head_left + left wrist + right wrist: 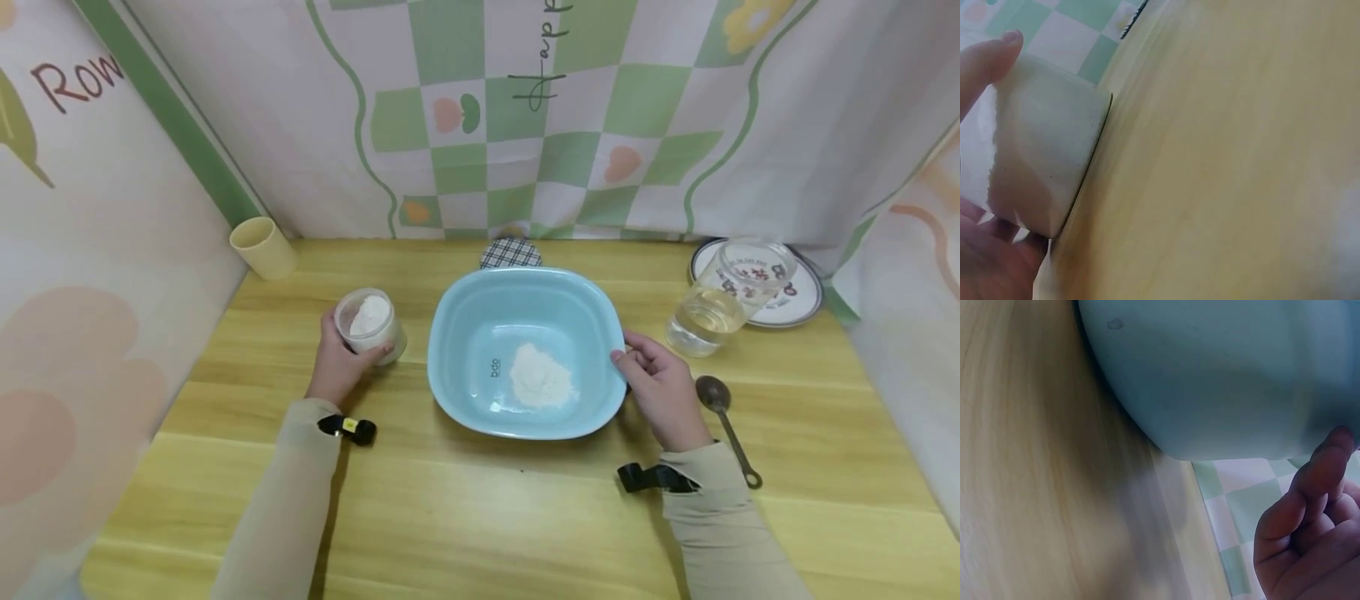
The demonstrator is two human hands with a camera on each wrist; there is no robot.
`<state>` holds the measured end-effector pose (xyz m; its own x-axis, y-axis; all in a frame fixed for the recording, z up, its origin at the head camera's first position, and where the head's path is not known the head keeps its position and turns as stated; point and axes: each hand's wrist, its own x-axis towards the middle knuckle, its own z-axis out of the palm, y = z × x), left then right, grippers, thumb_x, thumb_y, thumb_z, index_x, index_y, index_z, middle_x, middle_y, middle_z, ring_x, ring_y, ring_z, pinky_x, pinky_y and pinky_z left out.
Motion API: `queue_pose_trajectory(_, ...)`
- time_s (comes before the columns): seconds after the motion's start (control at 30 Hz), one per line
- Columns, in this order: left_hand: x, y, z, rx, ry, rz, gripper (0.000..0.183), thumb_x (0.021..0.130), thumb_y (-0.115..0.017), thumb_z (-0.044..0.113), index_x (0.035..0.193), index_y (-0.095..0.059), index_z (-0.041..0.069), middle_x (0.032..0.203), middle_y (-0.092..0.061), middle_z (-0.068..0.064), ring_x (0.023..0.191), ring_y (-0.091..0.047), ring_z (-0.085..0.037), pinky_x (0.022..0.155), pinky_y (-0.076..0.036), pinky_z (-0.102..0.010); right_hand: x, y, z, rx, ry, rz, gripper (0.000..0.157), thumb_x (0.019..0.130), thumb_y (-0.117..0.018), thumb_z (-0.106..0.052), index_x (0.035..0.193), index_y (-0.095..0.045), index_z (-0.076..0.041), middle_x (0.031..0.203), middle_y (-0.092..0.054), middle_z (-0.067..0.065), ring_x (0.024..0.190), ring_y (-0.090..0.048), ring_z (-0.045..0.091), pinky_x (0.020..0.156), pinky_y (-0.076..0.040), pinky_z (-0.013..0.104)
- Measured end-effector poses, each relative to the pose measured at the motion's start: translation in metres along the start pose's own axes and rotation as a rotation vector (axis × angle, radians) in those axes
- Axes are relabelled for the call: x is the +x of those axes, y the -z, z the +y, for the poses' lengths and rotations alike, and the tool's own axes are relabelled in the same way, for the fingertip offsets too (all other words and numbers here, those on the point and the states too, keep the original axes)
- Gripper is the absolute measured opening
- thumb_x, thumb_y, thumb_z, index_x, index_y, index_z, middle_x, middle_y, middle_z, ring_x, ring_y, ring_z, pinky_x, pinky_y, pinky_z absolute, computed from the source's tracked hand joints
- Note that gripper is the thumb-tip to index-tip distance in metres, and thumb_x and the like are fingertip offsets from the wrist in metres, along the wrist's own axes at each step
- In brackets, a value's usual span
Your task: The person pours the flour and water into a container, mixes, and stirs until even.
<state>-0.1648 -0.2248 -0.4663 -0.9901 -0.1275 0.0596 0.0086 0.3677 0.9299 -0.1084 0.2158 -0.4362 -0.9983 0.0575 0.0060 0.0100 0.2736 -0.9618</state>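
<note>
My left hand (339, 360) is wrapped round a clear jar (390, 342) part filled with white powder (371, 315). In the left wrist view the jar (1047, 150) stands with its base at the tabletop, thumb on one side and fingers on the other. A light blue plastic basin (480, 421) sits at the middle of the table with a heap of white powder (540, 377) on its bottom. At its right rim my right hand (663, 387) pinches the edge, thumb on top. The right wrist view shows the curled fingers (1325, 465) under the basin's rim.
Right of the basin stand a clear pitcher (708, 321) of liquid and, behind it, a white plate (806, 304). A dark spoon (731, 429) lies beside the right wrist. A yellow cup (264, 248) is at the back left; a checked round lid (511, 252) lies behind the basin.
</note>
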Motion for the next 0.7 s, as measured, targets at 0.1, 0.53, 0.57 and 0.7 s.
queue_pose_trajectory(0.1, -0.003, 0.001, 0.003, 0.021, 0.001, -0.006, 0.101, 0.077, -0.088, 0.018, 0.154, -0.022, 0.008, 0.150, -0.040, -0.018, 0.140, -0.038, -0.032, 0.119, -0.029, -0.047, -0.001, 0.001, -0.001, 0.016, 0.012, 0.002, 0.047, 0.101, -0.060, -0.029, 0.141, -0.056, -0.003, 0.087, -0.065, 0.002, 0.075, -0.060, 0.010, 0.062, -0.054, 0.023)
queue_pose_trajectory(0.53, -0.022, 0.014, 0.028, 0.076, -0.071, 0.015, 0.106, 0.079, -0.087, 0.024, 0.159, -0.019, 0.011, 0.161, -0.030, -0.011, 0.148, -0.028, -0.030, 0.122, -0.022, -0.050, -0.009, 0.011, 0.005, 0.005, 0.010, 0.061, 0.049, 0.101, -0.061, -0.026, 0.140, -0.054, 0.003, 0.106, -0.058, 0.000, 0.091, -0.060, 0.007, 0.075, -0.057, 0.019)
queue_pose_trajectory(0.57, -0.023, 0.015, 0.031, 0.074, -0.091, 0.020, 0.104, 0.079, -0.087, 0.022, 0.158, -0.020, 0.011, 0.160, -0.031, -0.010, 0.148, -0.028, -0.028, 0.122, -0.022, -0.048, -0.011, 0.012, 0.007, 0.002, 0.010, 0.065, 0.049, 0.101, -0.061, -0.026, 0.140, -0.054, 0.004, 0.107, -0.057, 0.000, 0.091, -0.060, 0.007, 0.075, -0.056, 0.018)
queue_pose_trajectory(0.7, -0.027, 0.017, 0.043, 0.094, -0.165, 0.048, 0.097, 0.080, -0.086, 0.017, 0.156, -0.027, 0.012, 0.160, -0.034, -0.006, 0.148, -0.027, -0.021, 0.122, -0.021, -0.042, -0.015, 0.016, 0.013, -0.029, 0.028, 0.080, 0.047, 0.101, -0.061, -0.024, 0.138, -0.055, 0.005, 0.106, -0.060, 0.000, 0.090, -0.062, 0.007, 0.076, -0.056, 0.017)
